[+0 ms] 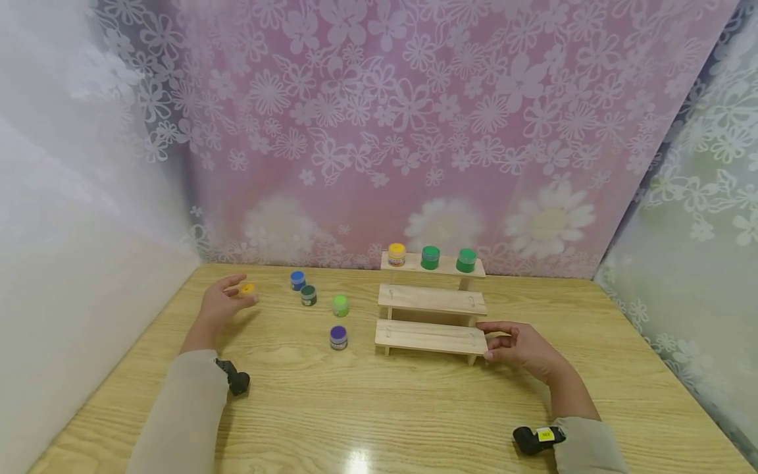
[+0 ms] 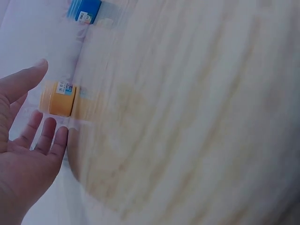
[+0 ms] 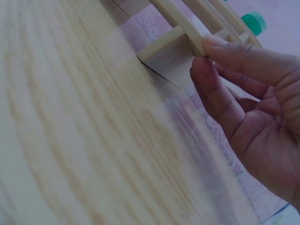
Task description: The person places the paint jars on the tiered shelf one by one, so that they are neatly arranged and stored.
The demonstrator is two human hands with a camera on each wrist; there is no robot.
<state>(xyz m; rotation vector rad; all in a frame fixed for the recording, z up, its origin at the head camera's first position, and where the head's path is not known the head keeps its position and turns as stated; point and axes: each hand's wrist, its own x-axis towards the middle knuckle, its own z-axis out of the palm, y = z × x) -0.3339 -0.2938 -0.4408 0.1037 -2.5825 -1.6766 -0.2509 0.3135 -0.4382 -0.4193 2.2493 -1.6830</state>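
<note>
At the table's back left, my left hand [image 1: 220, 304] reaches around a small yellow paint jar [image 1: 247, 289]. In the left wrist view its thumb and fingers are spread, with gaps between them and the jar [image 2: 62, 101]. On the right, my right hand [image 1: 526, 350] pinches the end of the lowest step of a three-step wooden display stand [image 1: 431, 336] between thumb and fingertip. Along the stand's top step are a yellow jar [image 1: 397, 255], a green jar [image 1: 430, 257] and another green jar [image 1: 466, 261].
Between the left hand and the stand are a blue jar [image 1: 298, 280], a dark green jar [image 1: 308, 295], a light green jar [image 1: 340, 305] and a purple jar [image 1: 338, 338]. A flowered pink curtain [image 1: 331, 131] hangs behind the wooden table [image 1: 331, 415].
</note>
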